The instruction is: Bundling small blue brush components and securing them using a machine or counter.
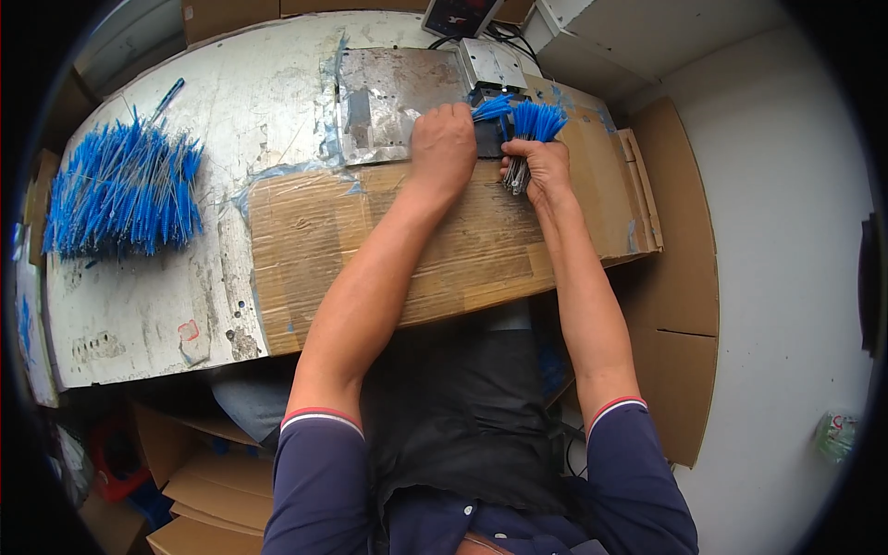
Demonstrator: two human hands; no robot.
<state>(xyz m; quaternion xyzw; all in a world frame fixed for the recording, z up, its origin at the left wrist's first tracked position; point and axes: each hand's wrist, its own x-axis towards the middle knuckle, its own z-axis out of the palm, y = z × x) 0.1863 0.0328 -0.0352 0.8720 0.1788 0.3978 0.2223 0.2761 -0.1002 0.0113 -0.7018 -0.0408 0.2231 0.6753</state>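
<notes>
My right hand (pixel 546 168) is closed around a bundle of thin wire brushes (pixel 538 120). Their blue bristled ends fan out above the fist, and the bare wire stems stick out below. Just to the left, my left hand (pixel 444 141) is curled with its back up over the metal plate's right edge. Blue brush ends (pixel 493 107) poke out from its right side, though the grip on them is hidden behind the fingers. Behind the hands stands a small metal device (pixel 492 67). A large heap of the same blue wire brushes (pixel 125 190) lies at the table's left.
Taped brown cardboard (pixel 388 250) covers the table's front part, beside the worn white tabletop (pixel 217 305). A metal plate (pixel 393 92) lies behind it. A pen (pixel 168 96) rests near the heap. A screen (pixel 460 17) stands at the back. Cardboard (pixel 680 277) leans along the right wall.
</notes>
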